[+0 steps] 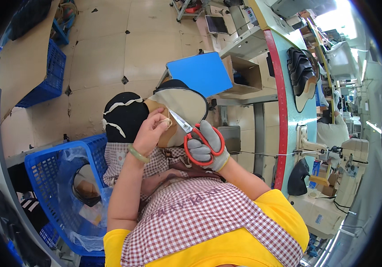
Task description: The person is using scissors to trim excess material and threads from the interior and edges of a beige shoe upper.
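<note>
My gloved right hand has its fingers through the red loops of a pair of scissors. The blades look nearly together, their tips pointing up and left beside my left hand. My bare left hand, with a bangle at the wrist, pinches a thin pale thread. Both hands are over a shoe upper with a tan and cream lining and a black rim, lying on my lap. Next to it, on the left, is a black piece with pale strips along it.
A blue basket lined with clear plastic stands at my left, another upper inside. Ahead are a blue-topped stand and a cardboard box. The red-edged bench on the right bears stacked black pieces and a sewing machine.
</note>
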Available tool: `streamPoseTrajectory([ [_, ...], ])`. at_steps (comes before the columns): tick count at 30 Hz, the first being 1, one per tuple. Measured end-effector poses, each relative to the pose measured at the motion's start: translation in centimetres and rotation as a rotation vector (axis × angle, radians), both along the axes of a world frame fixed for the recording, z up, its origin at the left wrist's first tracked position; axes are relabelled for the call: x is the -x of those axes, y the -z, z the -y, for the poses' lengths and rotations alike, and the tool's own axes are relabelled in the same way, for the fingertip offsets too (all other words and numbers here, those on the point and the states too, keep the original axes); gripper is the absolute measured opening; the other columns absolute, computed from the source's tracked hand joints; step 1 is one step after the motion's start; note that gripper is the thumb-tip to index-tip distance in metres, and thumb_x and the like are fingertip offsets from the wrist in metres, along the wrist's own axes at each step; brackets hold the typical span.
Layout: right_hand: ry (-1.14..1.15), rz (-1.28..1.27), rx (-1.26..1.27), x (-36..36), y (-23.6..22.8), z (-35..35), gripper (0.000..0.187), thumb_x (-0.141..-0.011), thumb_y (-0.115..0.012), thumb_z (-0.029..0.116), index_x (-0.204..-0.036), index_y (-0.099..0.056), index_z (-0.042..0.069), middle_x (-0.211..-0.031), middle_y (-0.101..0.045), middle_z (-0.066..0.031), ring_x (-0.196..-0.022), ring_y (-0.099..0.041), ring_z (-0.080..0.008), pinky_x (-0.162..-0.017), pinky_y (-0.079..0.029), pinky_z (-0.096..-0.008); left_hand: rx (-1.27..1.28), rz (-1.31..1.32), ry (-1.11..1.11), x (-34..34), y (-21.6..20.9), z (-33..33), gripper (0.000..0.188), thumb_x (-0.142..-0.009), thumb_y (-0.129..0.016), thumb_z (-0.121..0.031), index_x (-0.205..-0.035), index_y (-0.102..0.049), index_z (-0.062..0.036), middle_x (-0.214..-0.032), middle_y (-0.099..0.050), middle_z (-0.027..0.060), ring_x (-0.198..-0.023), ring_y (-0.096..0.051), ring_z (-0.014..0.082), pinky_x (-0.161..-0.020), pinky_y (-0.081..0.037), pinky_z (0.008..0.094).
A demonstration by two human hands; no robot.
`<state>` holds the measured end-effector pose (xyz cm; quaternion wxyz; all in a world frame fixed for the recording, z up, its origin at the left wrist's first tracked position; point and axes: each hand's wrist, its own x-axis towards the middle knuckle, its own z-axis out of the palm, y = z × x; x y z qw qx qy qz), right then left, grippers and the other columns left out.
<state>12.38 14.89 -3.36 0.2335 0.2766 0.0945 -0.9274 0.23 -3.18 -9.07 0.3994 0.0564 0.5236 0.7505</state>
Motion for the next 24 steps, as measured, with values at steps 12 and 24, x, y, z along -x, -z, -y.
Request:
streamPoseTrajectory([
  [12,-0.246,-0.01,-1.015,2.0,-4.4,4.4,0.055,-0.093,-0.054,0.032,-0.142,-0.037,0.011,-0.067,-0.049,0.0026,-0.046,-0.044,-0.0042,-0.039,-0.037,-0.0198,-0.001,-0.057,-0.01,-0.2,-0.3,0.0,0.008,-0.087,-0.059,-0.008,-0.087,-0.062,0.0002,-0.141,-0.037,0.0147,-0.115,-0.048,0.0144,-0.09,-0.042,0.0268],
  [24,-0.368,0.082,-1.07,3.8,-5.0,3.5,0.029,-0.094,-0.048,0.034,-0.114,-0.051,0.014,-0.067,-0.049,0.0012,-0.043,-0.04,-0.0052,-0.036,-0.033,-0.0208,0.045,-0.253,0.015,-0.5,-0.1,-0.1,0.01,-0.086,-0.061,-0.011,-0.087,-0.061,-0.0007,-0.142,-0.037,0.0179,-0.103,-0.052,0.015,-0.087,-0.042,0.0284],
])
